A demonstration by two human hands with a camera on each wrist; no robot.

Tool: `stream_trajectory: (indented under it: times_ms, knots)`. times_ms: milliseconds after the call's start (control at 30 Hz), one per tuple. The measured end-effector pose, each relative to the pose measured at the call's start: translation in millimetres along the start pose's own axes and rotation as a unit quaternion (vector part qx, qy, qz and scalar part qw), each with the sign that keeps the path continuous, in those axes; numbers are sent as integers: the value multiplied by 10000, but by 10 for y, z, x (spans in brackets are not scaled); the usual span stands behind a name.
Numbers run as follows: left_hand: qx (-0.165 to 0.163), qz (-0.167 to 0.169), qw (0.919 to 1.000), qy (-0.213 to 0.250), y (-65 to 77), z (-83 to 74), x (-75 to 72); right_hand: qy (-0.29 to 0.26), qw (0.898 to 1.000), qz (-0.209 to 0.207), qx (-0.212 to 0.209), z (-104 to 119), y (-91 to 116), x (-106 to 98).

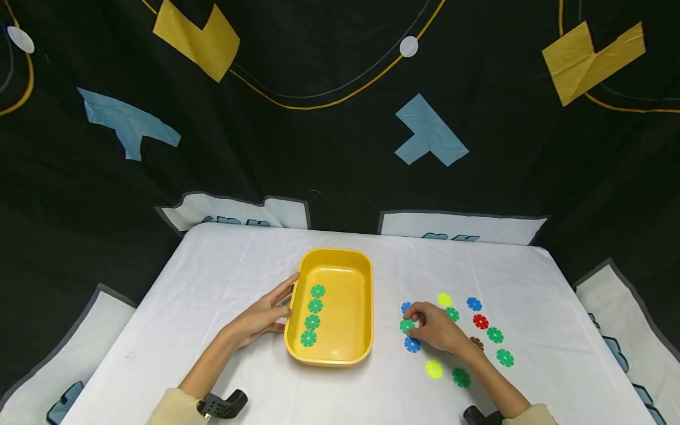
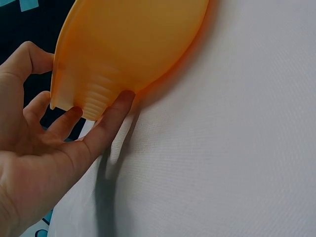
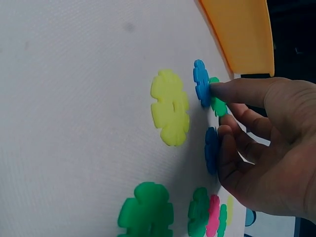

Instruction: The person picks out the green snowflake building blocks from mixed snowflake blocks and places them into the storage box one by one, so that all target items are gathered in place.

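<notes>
Left hand: fingers spread, grasping yellow tray | right hand: fingers slightly parted, pinching green disc

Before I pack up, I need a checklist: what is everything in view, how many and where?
Table: 1, white-covered, centre foreground
Tray: 1, yellow, on table
Tray discs: 4, green, inside tray, left side
Loose green discs: 5, green, right of tray
Blue discs: 3, blue, right of tray
Yellow discs: 2, yellow, same area
Red disc: 1, red, same area
Brown disc: 1, brown, partly hidden, same area
Backdrop: 1, black, behind table
Angular patches: 2 yellow, 2 blue, on backdrop
Curved lines: several, yellow and grey, upper backdrop
Dots: 2, white, upper backdrop
Panels: 4, white, around table
Wrist devices: 2, black, near bottom edge
Sleeves: 2, beige, bottom edge
Left hand: 1, bare, holding tray
Right hand: 1, bare, at a loose green disc
</notes>
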State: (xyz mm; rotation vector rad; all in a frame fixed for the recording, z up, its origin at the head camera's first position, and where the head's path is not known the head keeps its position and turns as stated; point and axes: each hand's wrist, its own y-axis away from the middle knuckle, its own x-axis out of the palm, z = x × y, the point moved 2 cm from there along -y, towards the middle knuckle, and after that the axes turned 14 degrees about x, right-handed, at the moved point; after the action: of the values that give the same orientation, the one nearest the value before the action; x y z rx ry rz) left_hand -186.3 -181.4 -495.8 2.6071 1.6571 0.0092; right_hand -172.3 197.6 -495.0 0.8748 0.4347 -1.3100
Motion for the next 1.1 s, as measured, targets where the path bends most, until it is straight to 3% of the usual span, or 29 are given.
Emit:
stream_trajectory:
  times_ms: [800, 1100]
  knots:
    - [26, 12, 10000, -49, 13, 18, 0, -386, 9978, 351, -408, 45, 7, -54]
    - [30, 46, 10000, -63, 0, -5, 5, -727, 9928, -234, -926, 364, -93, -174]
